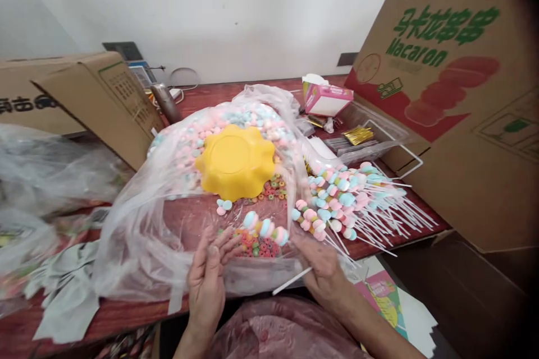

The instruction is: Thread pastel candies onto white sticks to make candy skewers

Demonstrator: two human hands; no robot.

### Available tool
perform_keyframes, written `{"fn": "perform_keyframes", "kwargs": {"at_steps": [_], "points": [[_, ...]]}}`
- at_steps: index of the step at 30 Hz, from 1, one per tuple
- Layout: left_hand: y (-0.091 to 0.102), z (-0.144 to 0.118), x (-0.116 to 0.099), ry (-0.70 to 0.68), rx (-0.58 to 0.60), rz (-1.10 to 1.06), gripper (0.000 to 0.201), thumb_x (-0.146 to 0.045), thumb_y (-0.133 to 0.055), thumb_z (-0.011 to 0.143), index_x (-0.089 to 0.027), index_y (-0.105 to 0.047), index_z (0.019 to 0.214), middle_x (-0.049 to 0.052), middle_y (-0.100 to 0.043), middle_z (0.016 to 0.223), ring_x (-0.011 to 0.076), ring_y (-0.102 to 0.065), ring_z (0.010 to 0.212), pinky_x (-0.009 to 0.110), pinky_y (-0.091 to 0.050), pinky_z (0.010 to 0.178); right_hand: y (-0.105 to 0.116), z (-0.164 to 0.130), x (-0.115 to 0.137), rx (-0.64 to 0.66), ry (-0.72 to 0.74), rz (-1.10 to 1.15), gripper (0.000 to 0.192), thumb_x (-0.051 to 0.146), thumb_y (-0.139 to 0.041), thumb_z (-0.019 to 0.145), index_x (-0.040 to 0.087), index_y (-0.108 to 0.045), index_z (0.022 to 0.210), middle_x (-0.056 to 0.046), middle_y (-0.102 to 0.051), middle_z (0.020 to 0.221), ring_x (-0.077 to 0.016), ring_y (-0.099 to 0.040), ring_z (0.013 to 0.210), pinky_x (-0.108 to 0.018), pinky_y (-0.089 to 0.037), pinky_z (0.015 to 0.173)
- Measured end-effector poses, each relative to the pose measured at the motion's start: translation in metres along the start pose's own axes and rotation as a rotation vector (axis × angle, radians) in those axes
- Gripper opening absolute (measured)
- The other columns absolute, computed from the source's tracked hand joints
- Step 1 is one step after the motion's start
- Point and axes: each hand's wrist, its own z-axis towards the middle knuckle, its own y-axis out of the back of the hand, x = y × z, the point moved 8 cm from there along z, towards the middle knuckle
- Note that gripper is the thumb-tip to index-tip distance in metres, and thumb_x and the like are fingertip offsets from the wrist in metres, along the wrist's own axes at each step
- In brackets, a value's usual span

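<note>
Bare left hand with fingers spread, bare right hand curled round a thin white stick, pink-and-blue marshmallow row between them near the right fingertips, whether pinched I can't tell, small multicoloured rings alongside, upturned scalloped yellow bowl beyond.

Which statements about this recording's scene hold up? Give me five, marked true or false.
1. A marshmallow skewer is nearer the wearer than the yellow bowl. True.
2. The left grip is holding that bowl. False: it is open, with nothing visible in it.
3. A white stick extends from the right grip. True.
4. The skewer pile lies left of the bowl. False: it lies right of it.
5. The "Macaron" box stands on the right. True.
</note>
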Motion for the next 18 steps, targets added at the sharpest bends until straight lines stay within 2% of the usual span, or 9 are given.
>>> {"fn": "perform_keyframes", "kwargs": {"at_steps": [3,5,7,9,10,11,13,15,18], "points": [[0.009,0.005,-0.011,-0.039,-0.023,0.066,0.050,-0.045,-0.071,0.084,-0.022,-0.062,0.128,0.009,-0.078,0.106,0.0240,-0.076,0.093,0.037,-0.064,0.080,0.065,-0.002,-0.047,-0.150,-0.108,-0.284,0.036,0.011,-0.050,0.086,0.019,-0.069,0.116,-0.008,-0.078,0.101,-0.0202,-0.075,0.087,-0.030,-0.061,0.078],[0.020,0.007,-0.015,-0.057,-0.042,0.161,0.044,-0.045,-0.073,0.083,-0.019,-0.068,0.118,0.008,-0.079,0.101,0.0229,-0.076,0.090,0.034,-0.064,0.081,0.118,-0.003,-0.074,-0.262,-0.185,-0.470,0.027,0.017,-0.054,0.089,0.019,-0.072,0.108,-0.008,-0.078,0.095,-0.0198,-0.075,0.080,-0.028,-0.059,0.073],[0.027,0.006,-0.016,-0.079,-0.041,0.270,0.041,-0.046,-0.073,0.081,-0.018,-0.072,0.111,0.006,-0.079,0.097,0.0220,-0.076,0.087,0.034,-0.064,0.083,0.161,0.000,-0.091,-0.296,-0.240,-0.657,0.026,0.020,-0.053,0.091,0.017,-0.073,0.107,-0.010,-0.078,0.094,-0.0204,-0.074,0.075,-0.029,-0.056,0.068],[0.028,0.003,-0.015,-0.097,-0.022,0.375,0.038,-0.046,-0.073,0.081,-0.018,-0.075,0.107,0.006,-0.080,0.096,0.0211,-0.076,0.085,0.034,-0.063,0.087,0.188,0.003,-0.094,-0.315,-0.244,-0.772,0.027,0.023,-0.051,0.093,0.016,-0.074,0.104,-0.012,-0.078,0.094,-0.0240,-0.074,0.079,-0.031,-0.055,0.067],[0.026,0.001,-0.015,-0.104,-0.005,0.417,0.037,-0.046,-0.073,0.081,-0.018,-0.076,0.105,0.006,-0.080,0.096,0.0208,-0.076,0.085,0.033,-0.062,0.088,0.193,0.003,-0.092,-0.321,-0.243,-0.780,0.027,0.023,-0.051,0.093,0.015,-0.075,0.104,-0.013,-0.078,0.095,-0.0255,-0.075,0.082,-0.032,-0.056,0.069],[0.023,-0.001,-0.014,-0.113,0.015,0.449,0.035,-0.046,-0.073,0.081,-0.018,-0.077,0.103,0.006,-0.080,0.095,0.0207,-0.076,0.086,0.033,-0.062,0.089,0.193,0.003,-0.088,-0.331,-0.235,-0.759,0.026,0.022,-0.052,0.093,0.015,-0.075,0.103,-0.013,-0.077,0.094,-0.0264,-0.075,0.083,-0.033,-0.057,0.070],[0.017,-0.004,-0.014,-0.142,0.050,0.481,0.034,-0.046,-0.073,0.081,-0.018,-0.078,0.100,0.006,-0.080,0.094,0.0211,-0.076,0.084,0.034,-0.062,0.088,0.178,-0.001,-0.079,-0.329,-0.214,-0.658,0.024,0.020,-0.055,0.091,0.015,-0.075,0.104,-0.012,-0.078,0.092,-0.0254,-0.075,0.080,-0.033,-0.059,0.072],[0.013,-0.005,-0.015,-0.191,0.069,0.500,0.032,-0.046,-0.073,0.080,-0.019,-0.079,0.096,0.006,-0.080,0.089,0.0213,-0.076,0.081,0.035,-0.062,0.086,0.148,-0.008,-0.072,-0.291,-0.191,-0.550,0.023,0.019,-0.057,0.090,0.017,-0.074,0.105,-0.009,-0.078,0.088,-0.0222,-0.074,0.074,-0.031,-0.060,0.071],[0.012,-0.006,-0.017,-0.252,0.099,0.527,0.029,-0.045,-0.073,0.080,-0.020,-0.079,0.095,0.006,-0.080,0.086,0.0214,-0.076,0.078,0.036,-0.063,0.086,0.095,-0.017,-0.071,-0.180,-0.200,-0.494,0.029,0.015,-0.049,0.089,0.018,-0.071,0.108,-0.007,-0.078,0.092,-0.0196,-0.075,0.077,-0.029,-0.060,0.071]]}}
